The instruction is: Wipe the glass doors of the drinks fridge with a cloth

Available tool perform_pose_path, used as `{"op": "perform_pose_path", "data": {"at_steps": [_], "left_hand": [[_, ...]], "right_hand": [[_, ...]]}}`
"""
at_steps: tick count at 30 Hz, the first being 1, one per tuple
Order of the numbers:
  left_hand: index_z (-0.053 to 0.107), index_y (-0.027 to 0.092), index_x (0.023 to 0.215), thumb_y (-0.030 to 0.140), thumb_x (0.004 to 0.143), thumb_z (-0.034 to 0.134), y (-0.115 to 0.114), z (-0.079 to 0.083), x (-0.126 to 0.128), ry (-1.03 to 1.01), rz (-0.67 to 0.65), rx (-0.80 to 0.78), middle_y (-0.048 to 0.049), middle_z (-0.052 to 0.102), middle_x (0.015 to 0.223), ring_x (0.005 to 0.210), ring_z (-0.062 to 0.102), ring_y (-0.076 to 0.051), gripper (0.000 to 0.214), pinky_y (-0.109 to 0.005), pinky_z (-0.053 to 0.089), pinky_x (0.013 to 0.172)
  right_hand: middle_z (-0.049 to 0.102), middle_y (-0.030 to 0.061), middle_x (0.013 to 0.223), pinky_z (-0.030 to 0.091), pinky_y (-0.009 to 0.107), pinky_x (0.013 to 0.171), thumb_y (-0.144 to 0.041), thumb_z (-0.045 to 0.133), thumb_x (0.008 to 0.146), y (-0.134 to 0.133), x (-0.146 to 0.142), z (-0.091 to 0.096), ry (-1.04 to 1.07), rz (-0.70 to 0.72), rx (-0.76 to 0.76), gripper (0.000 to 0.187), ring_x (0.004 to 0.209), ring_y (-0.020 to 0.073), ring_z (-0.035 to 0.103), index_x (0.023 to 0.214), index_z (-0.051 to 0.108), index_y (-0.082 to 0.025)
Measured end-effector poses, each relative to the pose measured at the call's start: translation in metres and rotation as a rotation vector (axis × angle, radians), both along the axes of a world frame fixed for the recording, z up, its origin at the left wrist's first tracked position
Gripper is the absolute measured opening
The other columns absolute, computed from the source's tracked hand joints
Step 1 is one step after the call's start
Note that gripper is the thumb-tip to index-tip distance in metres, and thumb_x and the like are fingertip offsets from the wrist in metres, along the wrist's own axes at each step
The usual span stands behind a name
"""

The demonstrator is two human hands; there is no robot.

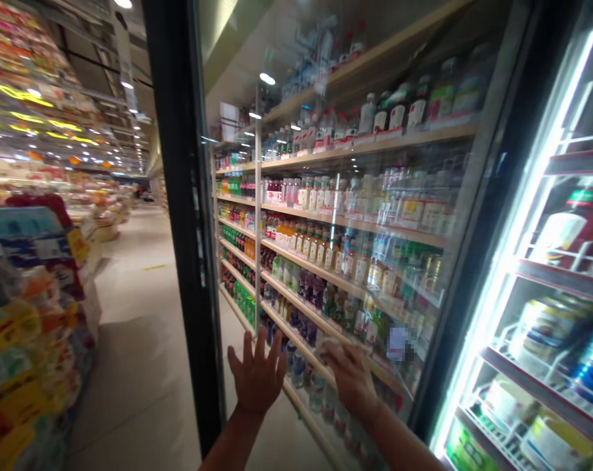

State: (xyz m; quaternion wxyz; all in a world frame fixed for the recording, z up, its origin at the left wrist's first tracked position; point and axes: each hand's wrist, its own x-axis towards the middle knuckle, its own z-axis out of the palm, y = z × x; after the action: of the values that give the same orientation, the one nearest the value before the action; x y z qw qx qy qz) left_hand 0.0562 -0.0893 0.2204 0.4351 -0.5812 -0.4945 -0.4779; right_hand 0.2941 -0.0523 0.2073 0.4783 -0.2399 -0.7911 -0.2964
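Note:
A glass cooler door (173,196) with a black frame stands swung open in front of me. My left hand (257,379) is spread against the lower part of the glass, fingers apart, with nothing in it. To its right, my right hand (351,376) is closed over a pale, crumpled cloth (331,347) at the glass. Fingers hide most of the cloth. Shelves of bottled drinks (318,196) appear through or reflected in the pane; which of the two, I cannot tell.
At the right is the lit cooler interior, with wire racks (546,366), cans (546,324) and a red-brown bottle (571,226). On the left, an aisle floor (134,314) runs back past stacked packaged goods (26,353).

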Motion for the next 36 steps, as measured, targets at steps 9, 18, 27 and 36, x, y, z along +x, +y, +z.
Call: {"op": "perform_pose_path", "data": {"at_steps": [9,18,27,36], "left_hand": [[0.025,0.026,0.158,0.029,0.097,0.059,-0.002,0.005,-0.003,0.094,0.064,0.009,-0.0107,0.018,0.165,0.154,0.012,-0.034,0.070,-0.065,0.005,0.122],[0.025,0.025,0.158,0.020,0.093,0.063,0.000,0.001,-0.008,0.134,0.104,0.019,-0.0135,0.020,0.165,0.153,0.014,-0.037,0.075,-0.067,0.008,0.121],[0.025,0.030,0.158,0.021,0.091,0.066,0.003,-0.002,-0.013,0.111,0.054,0.000,-0.0148,0.031,0.161,0.152,0.016,-0.038,0.079,-0.070,0.010,0.119],[0.020,0.039,0.158,0.027,0.089,0.067,0.012,-0.003,-0.013,0.020,-0.065,-0.064,-0.0097,0.020,0.166,0.152,0.012,-0.042,0.084,-0.077,0.005,0.113]], "right_hand": [[0.072,-0.0074,0.118,0.046,0.029,0.086,-0.023,0.037,0.104,-0.025,-0.022,-0.027,-0.108,0.095,-0.011,0.037,0.098,0.0149,0.059,0.118,0.070,-0.031],[0.066,0.0034,0.132,0.042,0.039,0.103,-0.013,0.048,0.095,0.001,-0.028,0.043,0.175,-0.052,0.026,0.038,0.117,0.0243,0.054,0.127,0.065,-0.021],[0.056,-0.0161,0.144,0.048,0.027,0.086,-0.030,0.044,0.101,-0.014,-0.020,-0.031,-0.213,0.045,0.086,0.032,0.112,0.0127,0.055,0.117,0.070,-0.037],[0.062,0.0010,0.137,0.042,0.037,0.100,-0.021,0.056,0.093,0.013,0.000,0.014,0.099,-0.226,0.085,0.035,0.114,0.0220,0.052,0.126,0.067,-0.026]]}}
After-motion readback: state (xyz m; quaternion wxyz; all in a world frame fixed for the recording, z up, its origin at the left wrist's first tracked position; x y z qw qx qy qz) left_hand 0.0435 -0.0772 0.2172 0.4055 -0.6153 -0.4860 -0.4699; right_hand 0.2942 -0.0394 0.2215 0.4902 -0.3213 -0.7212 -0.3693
